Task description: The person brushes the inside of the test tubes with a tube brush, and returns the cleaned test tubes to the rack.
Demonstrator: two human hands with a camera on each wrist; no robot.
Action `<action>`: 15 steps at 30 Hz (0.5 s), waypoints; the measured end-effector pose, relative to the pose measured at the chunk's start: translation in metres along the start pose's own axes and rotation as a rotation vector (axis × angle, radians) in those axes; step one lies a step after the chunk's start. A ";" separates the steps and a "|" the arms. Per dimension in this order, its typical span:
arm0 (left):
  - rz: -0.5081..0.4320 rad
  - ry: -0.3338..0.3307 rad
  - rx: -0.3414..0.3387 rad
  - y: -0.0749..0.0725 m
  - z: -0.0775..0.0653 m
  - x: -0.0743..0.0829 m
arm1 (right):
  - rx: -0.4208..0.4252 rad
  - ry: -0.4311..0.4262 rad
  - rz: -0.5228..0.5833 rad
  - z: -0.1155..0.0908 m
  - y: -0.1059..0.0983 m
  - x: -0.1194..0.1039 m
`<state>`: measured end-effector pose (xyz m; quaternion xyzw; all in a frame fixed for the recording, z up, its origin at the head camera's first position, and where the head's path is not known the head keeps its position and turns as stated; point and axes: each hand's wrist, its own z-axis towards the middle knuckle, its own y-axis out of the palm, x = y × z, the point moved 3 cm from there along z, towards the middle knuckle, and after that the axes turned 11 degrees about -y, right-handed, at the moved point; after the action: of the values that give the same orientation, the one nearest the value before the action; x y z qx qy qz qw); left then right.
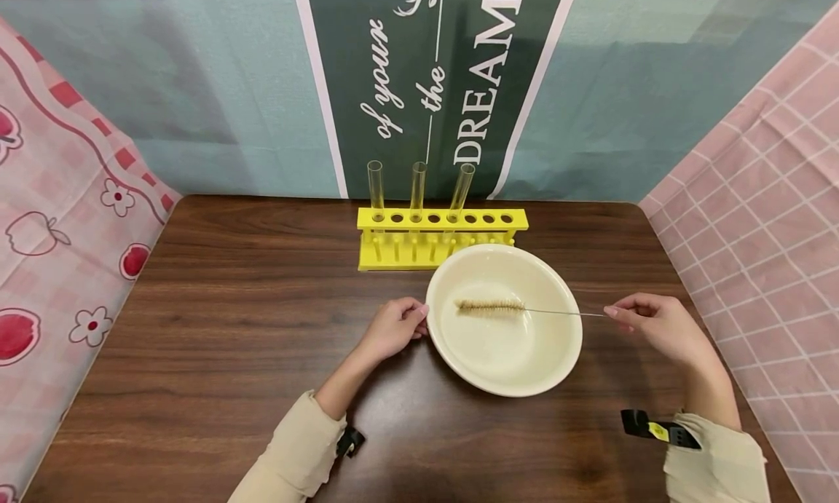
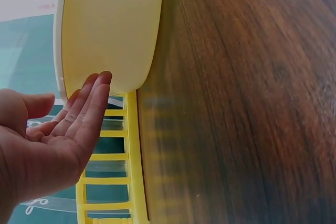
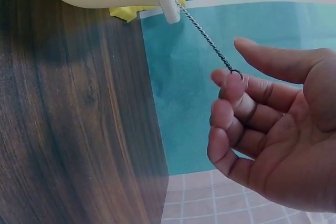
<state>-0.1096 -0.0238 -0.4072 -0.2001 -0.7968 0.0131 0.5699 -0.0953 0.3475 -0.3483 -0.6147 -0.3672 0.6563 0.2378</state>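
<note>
A round cream basin stands on the table. My left hand is at its left side; in the left wrist view, fairly straight fingers lie along the outer wall and the thumb is near the rim. A test tube brush with tan bristles lies in the basin, its twisted wire handle crossing the right rim. My right hand is at the handle's end. In the right wrist view, the small end loop meets the loosely bent fingertips, while the thumb stands apart from it.
Behind the basin, a yellow test tube rack holds three clear test tubes, among them a leaning one. The dark wooden table ends at a blue-green cloth; pink patterned cloths hang at both sides.
</note>
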 end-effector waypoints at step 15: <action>-0.092 -0.077 -0.011 0.001 0.002 -0.002 | -0.009 -0.084 0.029 -0.001 0.007 -0.002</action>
<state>-0.1109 -0.0228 -0.4101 -0.1656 -0.8266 -0.0098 0.5378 -0.0927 0.3416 -0.3525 -0.5928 -0.3708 0.6833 0.2102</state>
